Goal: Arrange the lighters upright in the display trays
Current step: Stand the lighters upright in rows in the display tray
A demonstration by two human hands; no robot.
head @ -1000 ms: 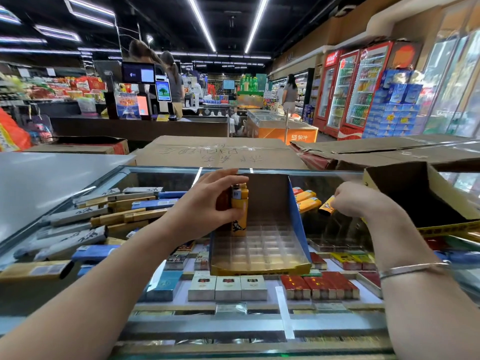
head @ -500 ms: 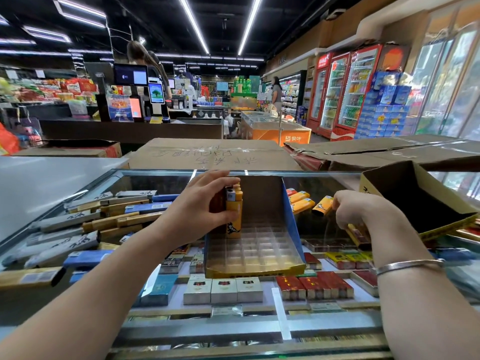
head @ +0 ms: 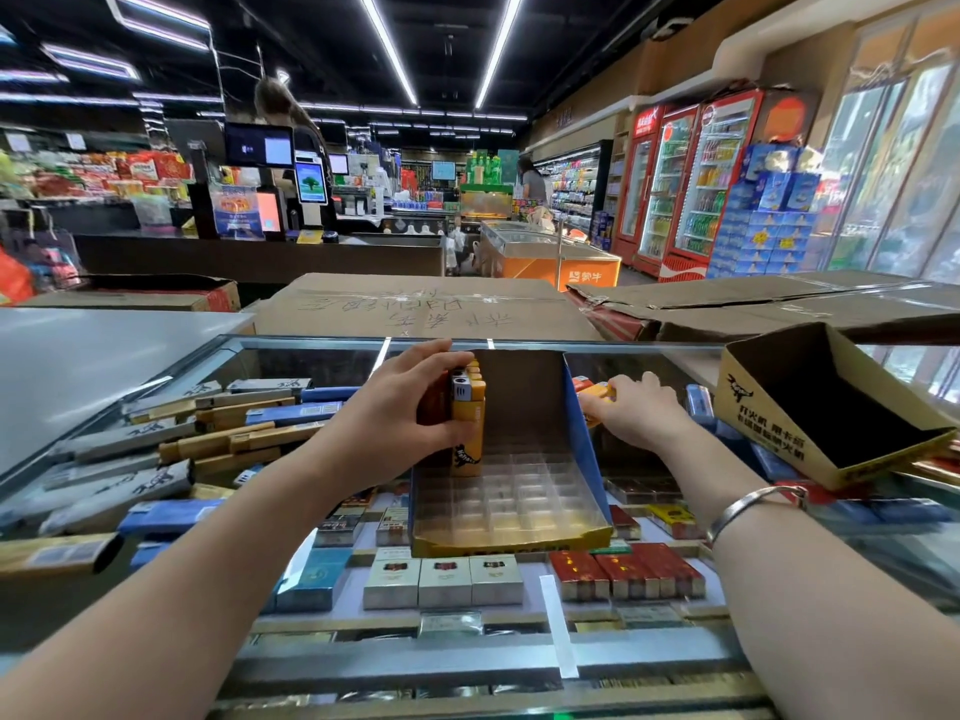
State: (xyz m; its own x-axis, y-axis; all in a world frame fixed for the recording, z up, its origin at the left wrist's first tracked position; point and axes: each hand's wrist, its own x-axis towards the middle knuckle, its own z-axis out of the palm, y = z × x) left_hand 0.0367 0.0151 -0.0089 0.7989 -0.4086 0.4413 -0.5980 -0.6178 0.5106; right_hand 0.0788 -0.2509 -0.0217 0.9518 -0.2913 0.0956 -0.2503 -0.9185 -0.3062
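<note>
A cardboard display tray (head: 584,449) with a clear cell grid stands on the glass counter in front of me. Upright orange lighters (head: 467,423) stand in its far left corner. My left hand (head: 400,402) is closed around that bunch, thumb on the front one. To the right of the tray, my right hand (head: 639,413) reaches over loose orange lighters (head: 595,391) lying on the glass, its fingers closing on one. A blue lighter (head: 697,400) lies just beyond that hand.
A second cardboard tray (head: 769,407), dark inside, sits tilted at the right. Under the glass counter (head: 311,662) lie cigarette cartons (head: 208,433) and packs (head: 441,579). Flattened cardboard boxes (head: 415,304) lie behind the counter. Fridges and a checkout stand farther off.
My left hand has stayed on the upright lighters in the tray's corner. My right hand has moved left and forward onto the loose orange lighters beside the tray.
</note>
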